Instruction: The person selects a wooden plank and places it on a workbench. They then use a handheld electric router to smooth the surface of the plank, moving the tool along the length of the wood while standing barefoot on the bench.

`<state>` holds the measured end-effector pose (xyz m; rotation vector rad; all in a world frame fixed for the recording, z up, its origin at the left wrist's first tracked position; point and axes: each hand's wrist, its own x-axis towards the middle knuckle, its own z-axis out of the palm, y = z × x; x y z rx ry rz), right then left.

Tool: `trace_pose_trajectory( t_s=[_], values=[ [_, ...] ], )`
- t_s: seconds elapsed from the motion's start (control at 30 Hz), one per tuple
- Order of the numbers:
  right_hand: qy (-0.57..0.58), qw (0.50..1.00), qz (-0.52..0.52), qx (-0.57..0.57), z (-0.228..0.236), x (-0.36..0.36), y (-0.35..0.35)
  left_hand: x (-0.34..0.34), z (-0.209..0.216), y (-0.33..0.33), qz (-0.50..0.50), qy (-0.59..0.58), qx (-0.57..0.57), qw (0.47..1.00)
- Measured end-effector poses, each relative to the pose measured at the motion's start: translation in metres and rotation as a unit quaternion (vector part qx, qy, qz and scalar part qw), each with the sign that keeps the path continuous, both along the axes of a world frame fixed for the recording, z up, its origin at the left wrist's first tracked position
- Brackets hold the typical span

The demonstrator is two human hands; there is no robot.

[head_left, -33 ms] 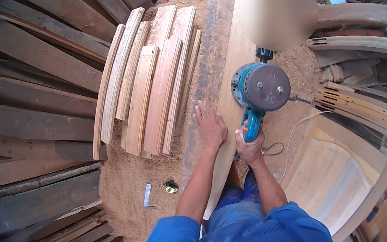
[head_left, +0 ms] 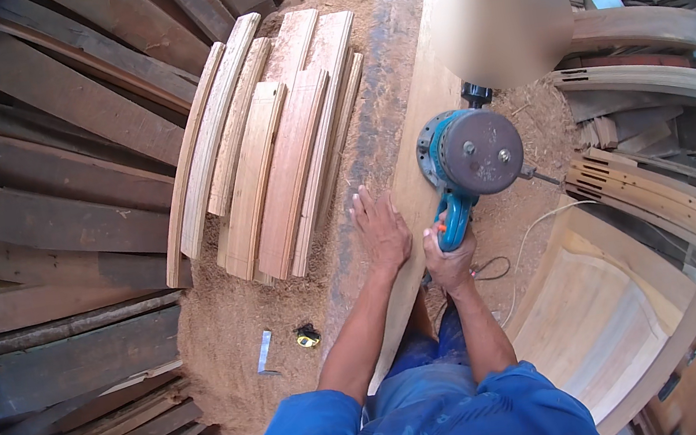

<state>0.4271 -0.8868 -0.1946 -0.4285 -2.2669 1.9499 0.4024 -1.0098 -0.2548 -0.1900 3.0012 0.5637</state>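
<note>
A long pale wooden board (head_left: pixel 396 308) runs away from me along a paint-stained bench (head_left: pixel 376 71). On the board's right side sits a teal router (head_left: pixel 479 153) with a flat dark round top and a black knob. My right hand (head_left: pixel 450 258) is closed round the router's teal handle, close to its orange switch. Just left of it, my left hand (head_left: pixel 383 232) lies flat with its fingers stretched out, at the board's left edge. The router's bit is hidden.
Left of the bench, several curved wooden strips (head_left: pixel 268 157) lie together on sawdust. Nearer me are a small square (head_left: pixel 265 352) and a yellow tape measure (head_left: pixel 307 336). Dark planks (head_left: pixel 81 215) crowd the left; a shaped panel (head_left: pixel 606 315) and slotted rails (head_left: pixel 656 192) stand right, beside a cord.
</note>
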Motion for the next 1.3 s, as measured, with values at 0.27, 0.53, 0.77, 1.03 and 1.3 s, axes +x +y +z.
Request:
trace_pose_trajectory(
  t_s=[0.27, 0.53, 0.77, 1.03, 1.3],
  values=[
    [0.028, 0.998, -0.028, 0.040, -0.008, -0.054, 0.001, -0.001, -0.005, 0.006, 0.026, 0.015, -0.015, 0.999],
    [0.052, 0.997, -0.046, 0.039, -0.021, -0.111, 0.018, -0.004, -0.002, 0.008, 0.025, 0.006, -0.007, 1.000],
    [0.054, 0.997, -0.052, -0.004, -0.030, -0.242, 0.061, -0.004, 0.001, 0.009, 0.032, -0.024, 0.016, 0.999],
    [0.071, 0.995, -0.035, 0.054, -0.033, -0.398, 0.115, -0.005, 0.006, 0.006, 0.012, -0.025, -0.011, 1.000],
    [0.131, 0.991, -0.004, -0.021, -0.057, -0.394, 0.128, -0.009, 0.009, 0.007, 0.008, -0.049, -0.031, 0.998]
  ],
)
